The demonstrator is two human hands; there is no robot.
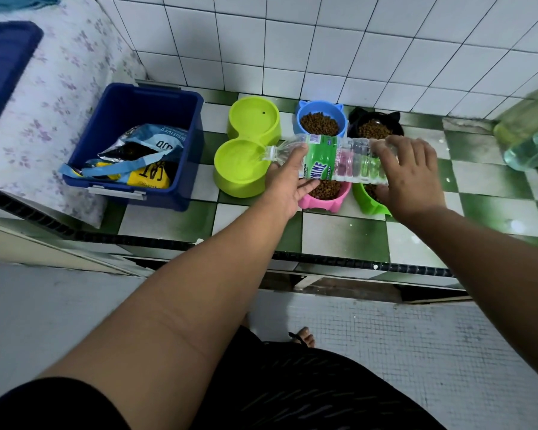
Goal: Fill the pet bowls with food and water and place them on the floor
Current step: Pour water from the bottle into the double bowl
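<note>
Thumb and fingers of the left hand [284, 184] are curling around the shoulder of the water bottle [333, 159], thumb lying across the top and fingertips tucking beneath the green label. The right hand [412, 178] is gripping the bottle's base, fingers spreading over the upper side and thumb underneath. The bottle is lying almost level in the air, its uncapped mouth pointing to the person's left and hanging over the edge of the lime double bowl [230, 181], whose nearer compartment is holding clear water. The farther compartment is showing one small dark speck.

Behind the bottle, a blue bowl [298, 119] and a black bowl [353, 128] are holding brown kibble [319, 124]. Below the bottle, a pink bowl [323, 204] is also holding kibble, and a green bowl [370, 207] is sitting partly hidden under the right hand. All bowls are standing on the green-and-white checkered counter [339, 231]. To the left, a blue bin [84, 144] is containing opened food bags [149, 144]. At the far right, a large clear jug [528, 138] is standing blurred.
</note>
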